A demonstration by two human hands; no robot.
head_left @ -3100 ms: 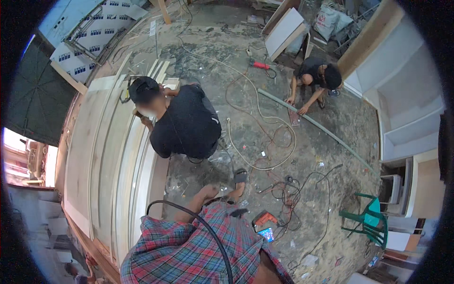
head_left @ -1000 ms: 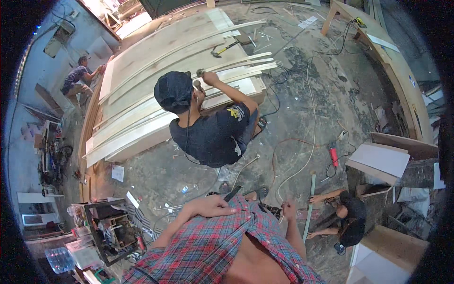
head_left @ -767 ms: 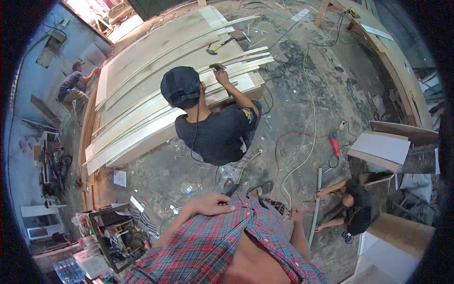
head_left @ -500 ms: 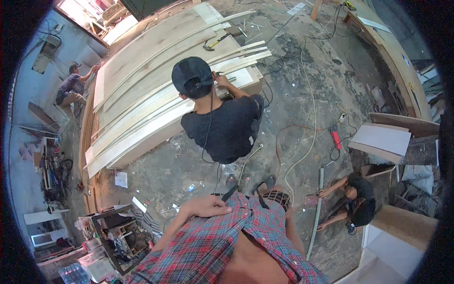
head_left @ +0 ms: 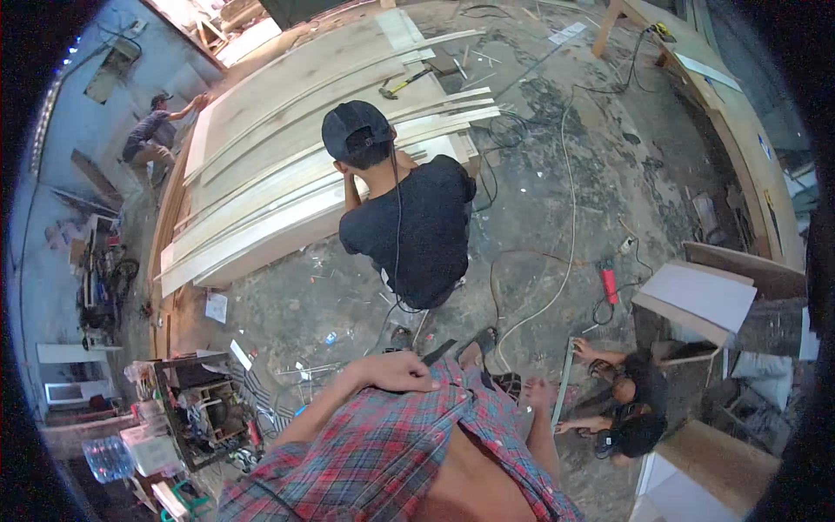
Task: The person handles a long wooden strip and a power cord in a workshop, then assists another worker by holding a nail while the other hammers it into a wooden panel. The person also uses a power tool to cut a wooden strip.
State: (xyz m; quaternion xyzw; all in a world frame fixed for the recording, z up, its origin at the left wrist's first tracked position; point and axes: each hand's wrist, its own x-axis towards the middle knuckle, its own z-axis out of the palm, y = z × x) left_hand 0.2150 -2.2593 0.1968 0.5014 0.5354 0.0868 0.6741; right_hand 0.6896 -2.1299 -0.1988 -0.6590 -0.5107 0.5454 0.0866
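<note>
My left hand (head_left: 402, 372) lies across the front of the red and blue plaid shirt (head_left: 370, 431) I wear. Its fingers are loosely bent and rest on the cloth, with no tool in them. Low at my right side, beside the shirt's edge, is my right hand (head_left: 539, 395). Its fingers are curled in, and whatever they might hold is hidden. A dark strap (head_left: 439, 351) sticks out just past my left hand. Ahead, a person in a black shirt and cap (head_left: 409, 226) bends over a stack of boards (head_left: 304, 104); that person's hands are mostly hidden.
A hammer (head_left: 405, 84) lies on the boards. At the right, a person (head_left: 639, 391) crouches by a pale strip (head_left: 564, 378). A red power tool (head_left: 609, 283) and a long cord (head_left: 567, 183) lie on the floor. Another person (head_left: 155, 135) stands at the stack's far left.
My right hand has come into view beside the shirt. The person ahead has leaned closer over the boards. At the right, the crouching person and pale strip appear shifted left. My left hand stays on the shirt.
</note>
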